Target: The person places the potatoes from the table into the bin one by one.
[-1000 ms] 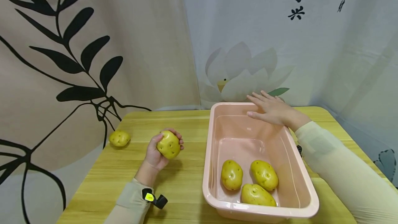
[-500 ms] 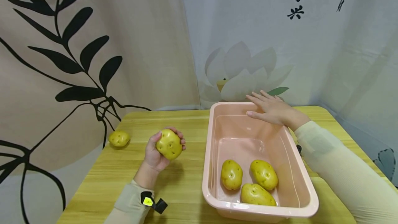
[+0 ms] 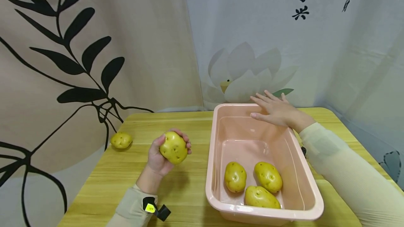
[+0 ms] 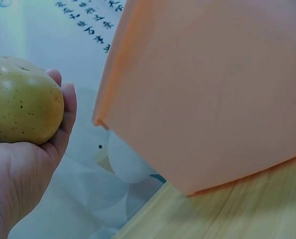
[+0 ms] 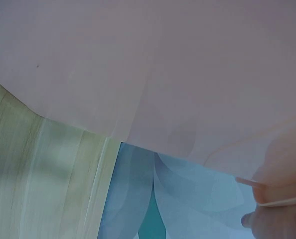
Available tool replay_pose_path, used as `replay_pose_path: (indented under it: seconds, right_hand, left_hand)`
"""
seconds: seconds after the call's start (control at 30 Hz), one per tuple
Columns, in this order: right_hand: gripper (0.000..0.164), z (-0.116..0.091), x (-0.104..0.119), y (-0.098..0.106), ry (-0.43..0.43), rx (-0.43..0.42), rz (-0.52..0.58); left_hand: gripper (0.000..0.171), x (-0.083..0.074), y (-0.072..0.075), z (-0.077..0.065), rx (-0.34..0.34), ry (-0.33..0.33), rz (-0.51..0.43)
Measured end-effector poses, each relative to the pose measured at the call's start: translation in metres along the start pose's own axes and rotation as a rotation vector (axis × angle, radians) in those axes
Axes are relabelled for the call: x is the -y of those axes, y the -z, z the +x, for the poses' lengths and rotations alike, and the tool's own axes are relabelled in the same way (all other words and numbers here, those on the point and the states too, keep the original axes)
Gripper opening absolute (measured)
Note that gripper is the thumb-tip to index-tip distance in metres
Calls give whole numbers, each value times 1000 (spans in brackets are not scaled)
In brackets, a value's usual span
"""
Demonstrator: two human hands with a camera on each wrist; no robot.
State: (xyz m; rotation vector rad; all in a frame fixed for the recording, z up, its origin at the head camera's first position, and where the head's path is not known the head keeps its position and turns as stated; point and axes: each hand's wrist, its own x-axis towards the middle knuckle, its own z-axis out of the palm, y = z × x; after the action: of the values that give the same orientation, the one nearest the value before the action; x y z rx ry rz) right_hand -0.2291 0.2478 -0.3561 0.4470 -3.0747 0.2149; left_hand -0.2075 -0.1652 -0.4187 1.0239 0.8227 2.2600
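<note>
My left hand (image 3: 159,157) grips a yellow potato (image 3: 173,148) above the table, left of a pink plastic basin (image 3: 210,171). In the left wrist view the same potato (image 4: 26,102) sits in the palm, with fingertips showing behind it. Three more potatoes lie in the near half of the basin: one on the left (image 3: 235,177), one on the right (image 3: 268,177) and one in front (image 3: 262,197). My right hand (image 3: 276,111) rests on the basin's far right corner, fingers spread. Only a bit of that hand (image 5: 280,221) shows at the basin rim in the right wrist view.
Another potato (image 3: 121,140) lies at the left edge of the wooden table (image 3: 145,125). A printed curtain (image 3: 151,45) hangs behind the table's far edge. A black strap device (image 3: 156,208) is worn on the left wrist.
My left hand has shifted slightly to the right with the potato and turned it a little. The right hand stays on the basin, one finger lifted slightly. The other potatoes have not moved.
</note>
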Motion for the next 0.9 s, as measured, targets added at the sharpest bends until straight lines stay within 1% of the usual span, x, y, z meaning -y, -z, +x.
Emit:
replay_pose_path:
  seconds: [0.17, 0.33, 0.5, 0.67, 0.8, 0.9]
  right_hand:
    - [81, -1, 0, 1, 0, -5, 0]
    - [81, 0, 0, 1, -1, -2, -1]
    - [81, -1, 0, 0, -2, -2, 5]
    - [81, 0, -2, -2, 1, -6, -2]
    - [82, 0, -2, -3, 2, -10, -12]
    - [82, 1, -1, -2, 4, -17, -19]
  left_hand:
    - [38, 0, -1, 0, -1, 2, -4]
    - [37, -3, -10, 5, 6, 7, 17]
    - [33, -10, -24, 18, 21, 30, 66]
    - [32, -15, -38, 32, 57, 47, 114]
    - [31, -18, -48, 44, 75, 79, 148]
    - [31, -19, -57, 55, 101, 96, 164]
